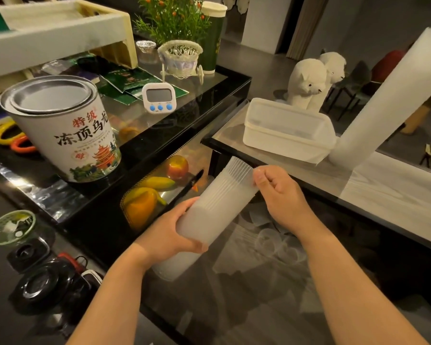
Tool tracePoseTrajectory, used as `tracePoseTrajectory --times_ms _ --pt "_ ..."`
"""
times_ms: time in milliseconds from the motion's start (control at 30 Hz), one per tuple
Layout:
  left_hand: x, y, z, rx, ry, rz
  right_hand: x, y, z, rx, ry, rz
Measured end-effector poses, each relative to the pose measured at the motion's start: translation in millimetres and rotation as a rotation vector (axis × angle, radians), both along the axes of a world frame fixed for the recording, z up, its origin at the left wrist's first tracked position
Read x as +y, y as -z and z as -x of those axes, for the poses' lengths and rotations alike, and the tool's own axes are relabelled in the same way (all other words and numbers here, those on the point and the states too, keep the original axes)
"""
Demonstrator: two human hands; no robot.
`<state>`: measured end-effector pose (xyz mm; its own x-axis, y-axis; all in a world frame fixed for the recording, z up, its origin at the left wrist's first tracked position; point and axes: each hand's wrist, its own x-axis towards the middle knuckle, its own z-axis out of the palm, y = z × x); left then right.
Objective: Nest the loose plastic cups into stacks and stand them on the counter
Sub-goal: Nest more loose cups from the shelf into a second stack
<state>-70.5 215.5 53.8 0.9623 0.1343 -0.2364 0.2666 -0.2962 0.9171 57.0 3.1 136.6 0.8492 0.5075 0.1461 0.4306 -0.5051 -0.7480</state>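
The left hand (pixel 174 230) is wrapping round the lower body of a nested cup stack (pixel 209 212), fingers curled under it and thumb over the top, so this hand is carrying the weight. The right hand (pixel 276 192) is pinching the rim end of the same stack, thumb and fingertips closing on the topmost lips, where the many rims are showing as fine close rings.

The stack is lying tilted in the air, not upright. Its long axis is running from the closed bottom, low and near the person on the left, up and away to the open rims on the right, which are reaching almost to the edge of the raised desk (pixel 296 175). So the left hand is nearer the base and the right hand nearer the mouth. To stand the stack up, my judgement is that the base end needs swinging down and the rims rising, with the left hand doing the pivoting and the right only steadying.

Below the hands, under the glass surface, loose clear cups (pixel 271 241) are lying scattered, dim and hard to count. Further out, a lidded plastic box (pixel 286 131) is sitting on the raised desk just beyond the rims, taking some of the standing room. To the left a large tea tin (pixel 62 130) is standing well apart.
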Motion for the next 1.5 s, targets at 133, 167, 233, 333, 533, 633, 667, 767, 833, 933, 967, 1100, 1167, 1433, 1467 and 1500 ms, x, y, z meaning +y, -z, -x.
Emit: tracePoseTrajectory --times_ms 133,167,233,333,533,633,667,767,833,933,967,1100,1167,1433,1467,1500 --pt "3 0 3 -0.01 -0.035 0.052 9 4 8 0.069 -0.143 -0.033" --pt "3 0 3 -0.016 -0.046 0.063 11 5 10 0.073 -0.172 -0.022" --pt "7 0 5 -0.022 -0.068 0.078 14 4 13 0.1 -0.225 -0.005" --pt "16 2 9 -0.002 -0.116 0.078 21 5 11 0.129 -0.303 0.035" --pt "34 4 18 -0.001 -0.227 0.123 54 65 16 -0.027 0.026 0.041" --pt "37 4 23 -0.015 -0.241 0.138 70 103 39 -0.012 -0.259 0.639" --pt "37 5 25 -0.021 -0.247 0.149 74 112 47 0.066 -0.383 0.789" --pt "38 7 30 -0.014 -0.241 0.145 82 141 62 0.163 -0.576 0.998" --pt "39 10 31 -0.009 -0.234 0.153 87 160 66 0.129 -0.596 1.091" --pt "39 12 32 -0.032 -0.24 0.157 94 189 65 0.1 -0.588 1.227" --pt "39 12 32 -0.036 -0.245 0.158 94 196 64 0.095 -0.576 1.25" --pt "39 14 33 -0.034 -0.232 0.151 88 208 58 0.039 -0.502 1.239" --pt "39 15 33 -0.029 -0.219 0.147 83 211 56 0.007 -0.487 1.218" --pt "39 13 28 0.059 -0.123 0.094 49 171 33 0.364 -0.17 0.673" --pt "39 14 27 0.069 -0.111 0.089 41 158 26 0.397 -0.098 0.557" --pt "38 13 25 0.074 -0.101 0.084 34 142 19 0.402 -0.007 0.467"
